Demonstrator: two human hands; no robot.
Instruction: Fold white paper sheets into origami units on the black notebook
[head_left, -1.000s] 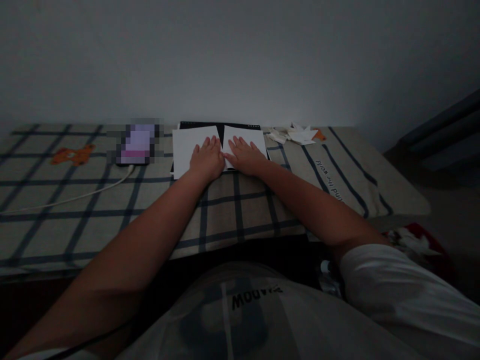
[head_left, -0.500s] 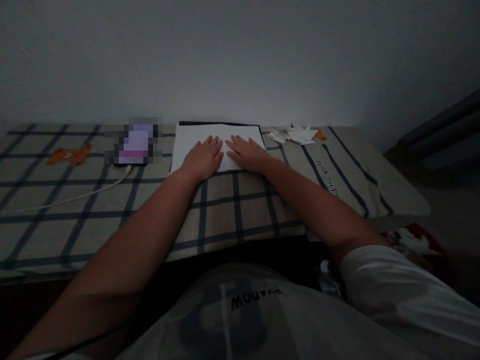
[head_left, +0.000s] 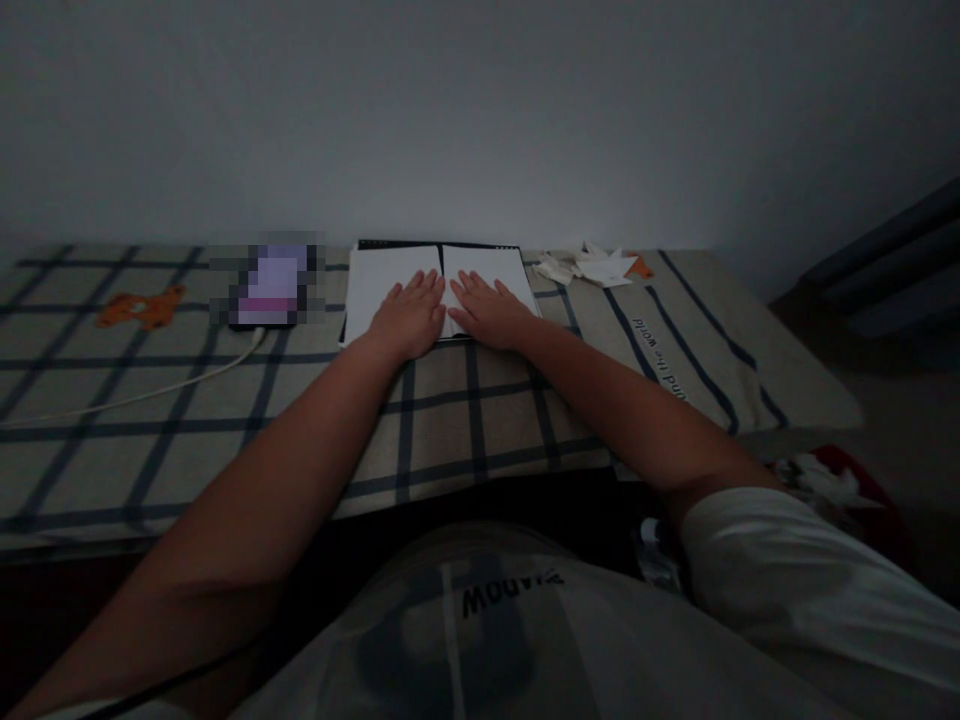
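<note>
A white sheet of paper (head_left: 375, 285) lies on a dark board (head_left: 435, 245) at the far side of the checked cloth, close to the wall. A thin dark gap runs down its middle between two flaps. My left hand (head_left: 411, 318) lies flat on the left flap, fingers together and stretched out. My right hand (head_left: 487, 310) lies flat on the right flap, just beside the left one. Both palms press down on the paper; neither hand grips anything.
A phone (head_left: 268, 290) with a lit screen lies left of the paper, a white cable (head_left: 150, 392) running off to the left. Folded white paper pieces (head_left: 592, 268) sit right of the board. The checked cloth (head_left: 465, 420) covers the surface, an orange bear figure (head_left: 142, 308) at far left.
One second ago the two flaps stood apart with a dark wedge between them. They then closed into one flat sheet, and now a narrow gap shows again. Both hands stayed pressed in place.
</note>
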